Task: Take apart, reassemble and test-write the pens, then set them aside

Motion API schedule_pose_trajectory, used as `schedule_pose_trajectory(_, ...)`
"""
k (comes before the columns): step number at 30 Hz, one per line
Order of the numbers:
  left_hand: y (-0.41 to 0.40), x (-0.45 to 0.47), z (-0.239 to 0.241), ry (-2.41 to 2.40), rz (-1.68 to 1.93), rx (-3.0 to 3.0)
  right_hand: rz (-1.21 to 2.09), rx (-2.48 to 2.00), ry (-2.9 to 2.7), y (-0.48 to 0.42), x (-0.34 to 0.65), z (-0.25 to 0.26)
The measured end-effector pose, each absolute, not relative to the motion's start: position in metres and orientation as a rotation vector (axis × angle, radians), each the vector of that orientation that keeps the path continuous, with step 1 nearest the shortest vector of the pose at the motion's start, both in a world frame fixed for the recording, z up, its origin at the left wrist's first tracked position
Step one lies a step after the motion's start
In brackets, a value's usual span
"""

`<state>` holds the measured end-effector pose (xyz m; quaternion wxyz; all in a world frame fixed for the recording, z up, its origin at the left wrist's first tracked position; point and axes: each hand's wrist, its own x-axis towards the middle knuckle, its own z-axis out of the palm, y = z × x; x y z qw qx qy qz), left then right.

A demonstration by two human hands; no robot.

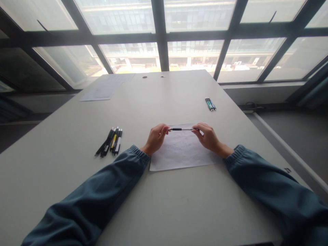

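A pen (181, 129) with a black grip and a pale barrel lies level between my two hands, above a sheet of white paper (183, 153). My left hand (155, 137) pinches the tip end beside the black grip. At the other end, the fingers of my right hand (207, 136) are closed on the barrel, covering its end. Faint marks show on the paper, too dim to read. To the left of my left hand lies a bunch of several dark pens (110, 141), one with a yellow part and one with a white part.
Beyond my right hand is a small row of pens (210, 104) with green and blue parts. More paper sheets (101, 88) lie at the far left of the white table (164, 102). Large windows (194, 54) stand behind the table's far edge.
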<state>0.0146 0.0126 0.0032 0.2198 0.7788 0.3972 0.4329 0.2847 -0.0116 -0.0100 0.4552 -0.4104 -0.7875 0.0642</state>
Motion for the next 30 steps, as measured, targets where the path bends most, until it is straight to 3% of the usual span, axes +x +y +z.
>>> schedule_pose_trajectory(30,0.0117,0.0159,0.0025,1.054,1.299,2.198,0.151,-1.023,-1.949,-0.0109,0.2845,-0.0117)
